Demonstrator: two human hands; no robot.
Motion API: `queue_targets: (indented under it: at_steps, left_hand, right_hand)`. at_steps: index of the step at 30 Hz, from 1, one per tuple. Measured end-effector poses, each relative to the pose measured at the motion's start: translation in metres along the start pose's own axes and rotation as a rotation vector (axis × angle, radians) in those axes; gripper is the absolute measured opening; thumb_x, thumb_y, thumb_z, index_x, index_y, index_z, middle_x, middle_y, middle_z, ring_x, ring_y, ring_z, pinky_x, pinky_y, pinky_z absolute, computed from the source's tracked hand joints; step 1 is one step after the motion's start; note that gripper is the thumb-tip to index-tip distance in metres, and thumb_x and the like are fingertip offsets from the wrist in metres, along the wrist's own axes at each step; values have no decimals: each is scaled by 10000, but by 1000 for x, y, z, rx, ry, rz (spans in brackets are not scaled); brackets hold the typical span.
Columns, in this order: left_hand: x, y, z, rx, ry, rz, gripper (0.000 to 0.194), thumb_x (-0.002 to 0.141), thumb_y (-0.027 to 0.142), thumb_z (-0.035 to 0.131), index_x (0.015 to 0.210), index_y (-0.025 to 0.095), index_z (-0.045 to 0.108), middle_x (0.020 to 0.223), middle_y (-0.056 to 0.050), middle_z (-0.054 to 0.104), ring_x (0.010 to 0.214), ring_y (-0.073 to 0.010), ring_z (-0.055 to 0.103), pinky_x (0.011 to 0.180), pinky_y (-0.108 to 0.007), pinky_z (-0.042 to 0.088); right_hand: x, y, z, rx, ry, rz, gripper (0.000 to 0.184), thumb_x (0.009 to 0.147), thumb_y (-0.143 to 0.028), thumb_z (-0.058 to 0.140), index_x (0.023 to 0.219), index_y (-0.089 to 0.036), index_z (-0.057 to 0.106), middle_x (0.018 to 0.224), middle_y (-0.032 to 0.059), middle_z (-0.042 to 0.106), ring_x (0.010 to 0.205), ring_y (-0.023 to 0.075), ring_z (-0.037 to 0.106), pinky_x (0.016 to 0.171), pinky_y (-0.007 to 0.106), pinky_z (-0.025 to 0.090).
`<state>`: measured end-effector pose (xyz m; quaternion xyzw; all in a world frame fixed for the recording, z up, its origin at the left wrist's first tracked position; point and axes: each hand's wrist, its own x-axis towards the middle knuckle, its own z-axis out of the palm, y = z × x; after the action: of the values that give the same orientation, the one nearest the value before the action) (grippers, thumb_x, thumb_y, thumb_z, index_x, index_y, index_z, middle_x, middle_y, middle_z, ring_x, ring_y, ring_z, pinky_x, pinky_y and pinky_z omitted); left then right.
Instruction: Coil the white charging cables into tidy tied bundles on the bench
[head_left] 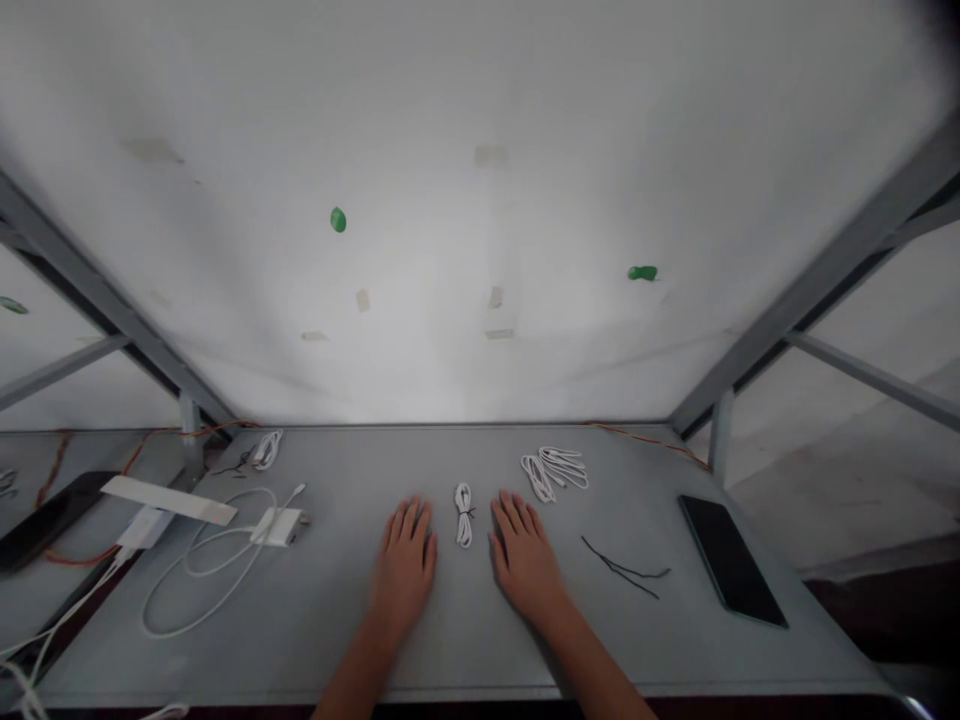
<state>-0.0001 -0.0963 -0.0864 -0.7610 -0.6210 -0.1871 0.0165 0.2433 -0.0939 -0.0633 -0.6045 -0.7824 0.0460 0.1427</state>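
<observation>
Between my two hands lies a white cable [464,515], folded into a bundle with a dark tie round its middle. My left hand [405,560] rests flat on the grey tabletop just left of it, fingers stretched forward, holding nothing. On the other side my right hand [525,555] lies palm down with its fingers spread, also empty. Neither hand touches the bundle. Beyond the right hand are coiled white cables [555,472] without a visible tie. Several thin black ties [626,570] are scattered to the right of that hand.
A dark phone [733,560] lies at the right. Left are a white charger [277,526] with its looped cable, a white strip [169,499] and another coiled white cable [268,450] at the back. Metal frame bars [720,385] rise at both sides before a white wall [420,380].
</observation>
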Motion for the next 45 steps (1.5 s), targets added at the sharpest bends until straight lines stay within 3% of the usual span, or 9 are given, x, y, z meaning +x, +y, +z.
queue_targets:
  at_steps: [15, 38, 42, 45]
  left_hand:
    - [-2, -1, 2, -27, 41, 16, 522, 1081, 317, 390, 1577, 209, 513, 1629, -107, 515, 1527, -300, 442, 1237, -536, 410]
    - [-1, -1, 2, -19, 13, 3, 513, 1075, 321, 397, 1550, 193, 543, 1631, -106, 513, 1531, -297, 436, 1251, -509, 389]
    - [0, -2, 3, 2, -7, -9, 515, 1064, 297, 403, 1539, 171, 553, 1620, -131, 522, 1520, -318, 455, 1236, -532, 410]
    - [1, 5, -3, 19, -17, 41, 584, 1003, 146, 393, 1577, 173, 499, 1624, -139, 514, 1536, -306, 438, 1238, -544, 409]
  right_hand:
    - [-1, 0, 1, 17, 21, 3, 551, 1039, -273, 426, 1570, -159, 525, 1679, 103, 426, 1563, 302, 380, 1284, 516, 308]
    - [0, -1, 0, 29, 20, 5, 551, 1038, -277, 416, 1561, -152, 535, 1664, 104, 452, 1551, 305, 396, 1275, 514, 315]
    - [-1, 0, 3, 65, 49, 5, 543, 1026, -271, 434, 1546, -174, 553, 1649, 112, 479, 1543, 314, 403, 1265, 530, 324]
    - [0, 10, 3, 154, 130, -11, 499, 1011, -245, 428, 1470, -192, 618, 1551, 132, 585, 1468, 307, 489, 1224, 529, 386]
